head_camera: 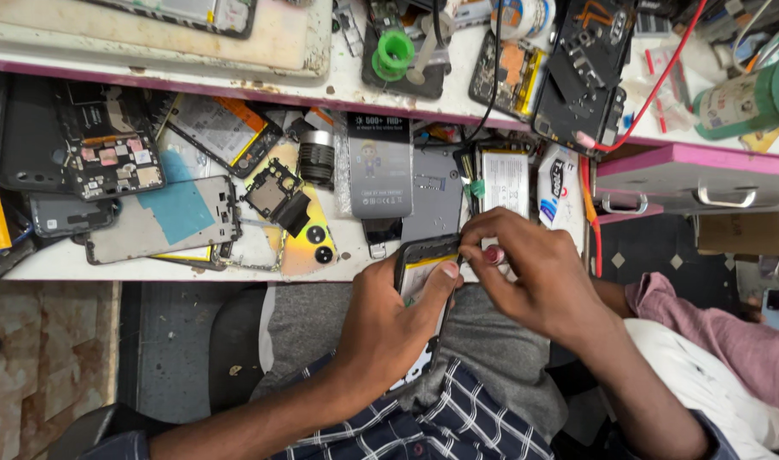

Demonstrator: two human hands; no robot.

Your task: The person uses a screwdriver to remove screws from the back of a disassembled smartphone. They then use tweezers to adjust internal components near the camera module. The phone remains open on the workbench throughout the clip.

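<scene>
Plaid sleeves lowest in the head view, both forearms rising from them. Left hand (389,328) wraps the opened phone (424,273) from below, fingers clamped round its frame, thumb pressed flat on the exposed inside. Right hand (526,273) comes in from the right, wrist bent, fingertips pinched on a small pink-tipped tool (493,254) at the phone's upper right corner. Phone sits over the lap, just below the front edge of the white surface (57,260).

That surface is littered with phone back covers, bare frames, circuit boards, a battery (504,183). A pink-edged upper shelf (236,85) holds a green tape roll (395,51) and red wire (654,85). Another person's pink sleeve (705,328) is at right.
</scene>
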